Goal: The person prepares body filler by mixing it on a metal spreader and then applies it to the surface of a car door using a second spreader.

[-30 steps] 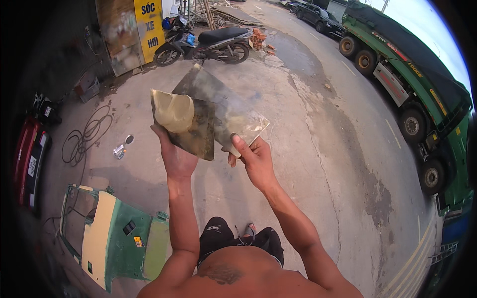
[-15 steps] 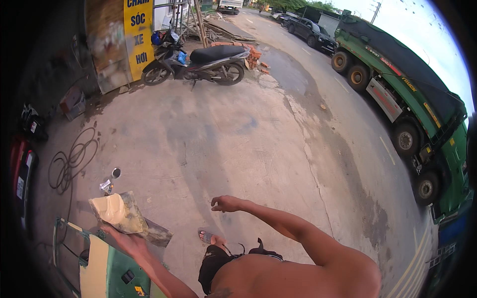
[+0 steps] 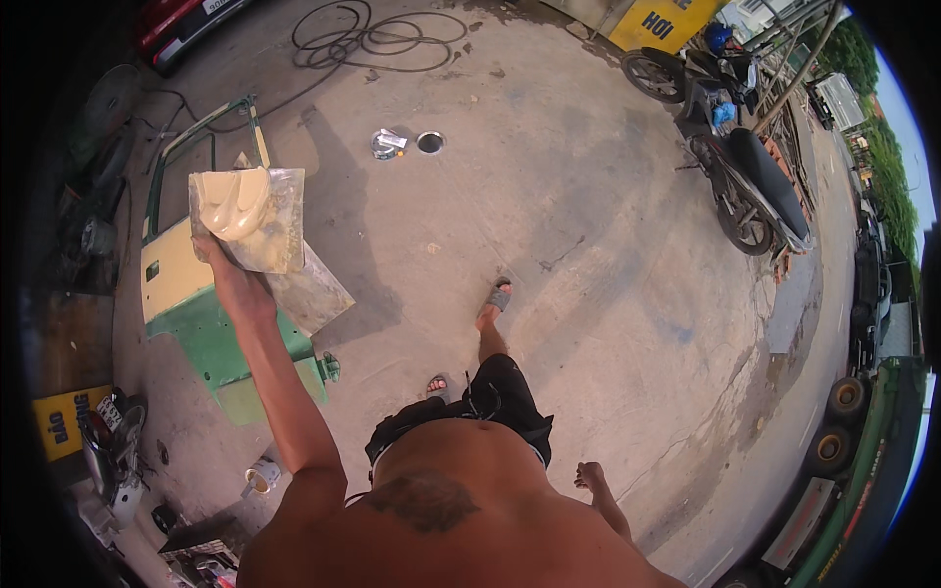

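Observation:
My left hand (image 3: 235, 274) grips two flat, smudged plates. The upper plate (image 3: 274, 250) carries a thick blob of pale beige putty (image 3: 233, 201), and the lower plate (image 3: 314, 299) juts out to the right beneath it. Under the plates, on the concrete, lies a vehicle door (image 3: 211, 348) in cream and green with an open window frame, partly hidden by them and my arm. My right hand (image 3: 590, 476) hangs low by my side, small in view, its fingers curled with nothing visible in them.
A coiled black hose (image 3: 368, 39), a round tin (image 3: 430, 143) and small items (image 3: 388, 145) lie on the concrete (image 3: 549, 196). A red car (image 3: 191, 24) stands upper left, a motorbike (image 3: 760, 186) upper right, a green truck (image 3: 877, 480) along the road, a white bucket (image 3: 263, 477) lower left.
I have turned left and stepped forward. My right hand has let go of the plate and dropped to my side; both plates are now in my left hand, held out over the door.

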`<state>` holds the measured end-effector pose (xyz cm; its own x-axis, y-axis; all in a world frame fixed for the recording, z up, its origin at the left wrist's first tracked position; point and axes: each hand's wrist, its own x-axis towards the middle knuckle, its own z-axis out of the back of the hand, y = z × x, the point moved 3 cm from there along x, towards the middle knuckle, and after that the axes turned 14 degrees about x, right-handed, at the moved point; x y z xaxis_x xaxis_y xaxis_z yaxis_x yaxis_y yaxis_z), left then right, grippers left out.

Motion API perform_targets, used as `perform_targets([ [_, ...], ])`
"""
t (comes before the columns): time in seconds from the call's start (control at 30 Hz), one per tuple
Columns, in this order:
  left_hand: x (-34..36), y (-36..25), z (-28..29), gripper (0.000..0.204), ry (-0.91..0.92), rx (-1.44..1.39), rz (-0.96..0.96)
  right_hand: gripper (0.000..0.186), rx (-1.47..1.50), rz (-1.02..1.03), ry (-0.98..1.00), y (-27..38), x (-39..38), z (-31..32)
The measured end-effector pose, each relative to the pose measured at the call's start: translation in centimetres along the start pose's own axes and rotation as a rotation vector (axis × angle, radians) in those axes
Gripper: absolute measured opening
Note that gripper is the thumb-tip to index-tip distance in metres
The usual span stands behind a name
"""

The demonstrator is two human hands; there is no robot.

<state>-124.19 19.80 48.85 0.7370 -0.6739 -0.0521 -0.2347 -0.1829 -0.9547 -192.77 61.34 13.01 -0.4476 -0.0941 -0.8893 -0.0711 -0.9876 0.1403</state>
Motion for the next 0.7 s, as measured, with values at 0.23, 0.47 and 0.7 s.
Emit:
perform_targets([
  [0.23,8.1,-0.2,-6.7,0.065,-0.229,0.178,-0.104,0.042,-0.295,0.732,-0.005,41.2,10.9,-4.3],
  [0.47,12.9,-2.6,-8.1,0.065,-0.446,0.186,-0.137,0.036,-0.455,1.047,0.298,82.0,-0.3,-24.4],
  [0.7,17.4,3.7,-1.2,0.066,-0.592,0.044,-0.032,0.023,-0.750,1.122,0.393,97.0,-7.1,-45.4],
])
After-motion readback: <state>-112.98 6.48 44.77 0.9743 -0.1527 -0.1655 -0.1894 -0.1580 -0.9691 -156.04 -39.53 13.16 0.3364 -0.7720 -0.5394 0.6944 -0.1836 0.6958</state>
